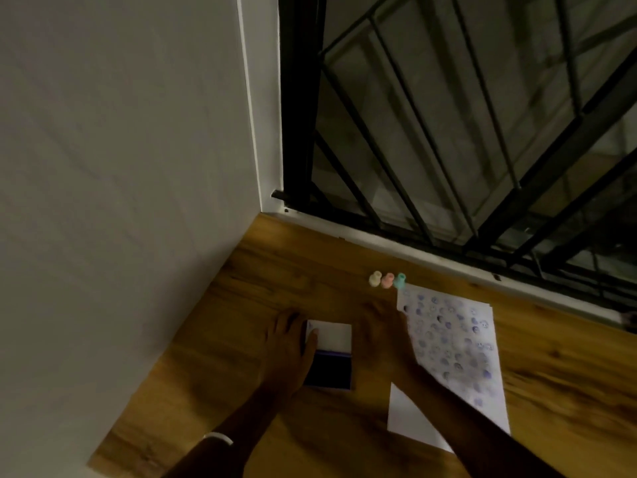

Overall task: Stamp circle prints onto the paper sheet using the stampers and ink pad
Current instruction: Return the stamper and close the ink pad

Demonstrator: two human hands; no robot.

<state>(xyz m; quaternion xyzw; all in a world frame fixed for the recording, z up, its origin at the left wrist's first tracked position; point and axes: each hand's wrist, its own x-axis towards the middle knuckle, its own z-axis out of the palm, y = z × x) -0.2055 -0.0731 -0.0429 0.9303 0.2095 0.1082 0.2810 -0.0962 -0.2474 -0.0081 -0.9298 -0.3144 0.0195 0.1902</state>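
The paper sheet (458, 343) lies on the wooden floor at the right, covered with several blue circle prints. Three stampers stand in a row beyond its far left corner: a cream stamper (375, 279), a pink stamper (387, 280) and a teal stamper (400, 281). The ink pad (331, 370) lies open left of the sheet, its white lid (332, 334) folded back. My left hand (289, 343) rests flat on the pad's left edge, thumb on the lid. My right hand (382, 334) is blurred, spread flat between the pad and the sheet's left edge.
A white wall (120, 167) borders the floor on the left. A black metal window grille (465, 132) with a white sill runs along the far side. The wooden floor (241, 391) stretches around the pad and sheet.
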